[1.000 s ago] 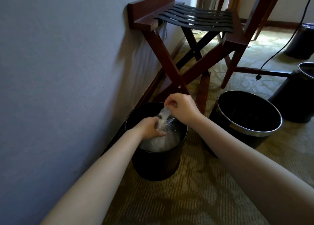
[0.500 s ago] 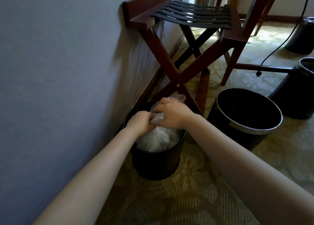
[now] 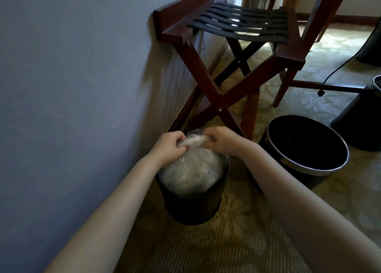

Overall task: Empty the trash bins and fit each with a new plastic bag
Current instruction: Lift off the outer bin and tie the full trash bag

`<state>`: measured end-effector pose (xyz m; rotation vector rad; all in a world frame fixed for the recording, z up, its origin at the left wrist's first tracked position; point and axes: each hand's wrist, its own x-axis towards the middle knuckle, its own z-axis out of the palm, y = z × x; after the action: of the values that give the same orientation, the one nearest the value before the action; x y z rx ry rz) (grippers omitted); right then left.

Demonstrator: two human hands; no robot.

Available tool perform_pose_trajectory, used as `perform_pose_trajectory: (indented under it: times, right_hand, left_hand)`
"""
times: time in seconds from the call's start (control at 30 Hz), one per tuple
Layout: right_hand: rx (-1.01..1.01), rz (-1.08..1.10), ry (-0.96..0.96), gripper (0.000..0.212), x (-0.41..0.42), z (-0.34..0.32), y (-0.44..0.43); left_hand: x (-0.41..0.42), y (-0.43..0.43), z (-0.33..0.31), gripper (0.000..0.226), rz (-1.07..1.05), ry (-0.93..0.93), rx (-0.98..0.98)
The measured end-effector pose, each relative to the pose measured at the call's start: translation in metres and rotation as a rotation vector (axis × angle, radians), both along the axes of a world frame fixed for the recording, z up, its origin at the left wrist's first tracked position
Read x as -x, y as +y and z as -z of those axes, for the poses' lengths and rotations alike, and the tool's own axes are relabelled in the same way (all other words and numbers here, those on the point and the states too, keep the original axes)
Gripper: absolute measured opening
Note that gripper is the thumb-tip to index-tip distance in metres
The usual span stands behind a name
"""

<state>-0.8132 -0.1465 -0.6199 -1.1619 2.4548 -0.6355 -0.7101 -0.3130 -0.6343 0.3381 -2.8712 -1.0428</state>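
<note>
Against the wall [image 3: 72, 87], at the foot of the luggage rack [image 3: 206, 81], the small black bin [image 3: 191, 206] holds a full bag [image 3: 191, 173] of pale crumpled waste, which bulges just above the rim. Both hands are on the bag's gathered neck. The left hand [image 3: 170, 147] has its fingers curled tight round the twisted plastic from the wall side. The right hand [image 3: 221, 141] grips the same twist from the other side, and the two fists are almost touching. The neck looks bunched shut, but I cannot tell whether a knot is made.

By that reading the task is at an early stage. This bin's bag is closed or nearly so but not lifted out, so the bin is not emptied and has no fresh liner. Near it on the carpet [image 3: 237, 248], to the right, stands a wider bin [image 3: 309, 170] with a metal rim. It is dark inside (I cannot tell whether a dark liner sits in it, and no waste shows). Two further dark bins, one [image 3: 358, 118] at the right edge and another [image 3: 371, 54] farther back, are only partly in view, their contents hidden. No new bag is in sight.

What is left, as I judge it: lift this bag out, fit a new one, then see to the other bins
</note>
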Motion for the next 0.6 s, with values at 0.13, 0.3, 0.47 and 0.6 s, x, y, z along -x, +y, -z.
perform_pose_trajectory:
  times: [0.13,0.3,0.47,0.6]
  right_hand:
    - [0.05,0.016,-0.024,0.021,0.012,-0.032,0.001]
    - [0.093,0.015,0.019,0.02,0.023,-0.094,0.006]
    - [0.045,0.007,-0.004,0.026,0.025,-0.194,0.021]
    - [0.057,0.027,0.001,0.038,0.026,-0.285,0.036]
  left_hand:
    - [0.012,-0.003,-0.037,0.007,-0.015,0.004,0.011]
    - [0.022,0.001,-0.094,0.01,-0.048,0.041,-0.01]
    - [0.029,0.012,-0.194,0.01,-0.034,-0.001,0.001]
    - [0.036,0.028,-0.291,0.009,-0.008,-0.061,0.023]
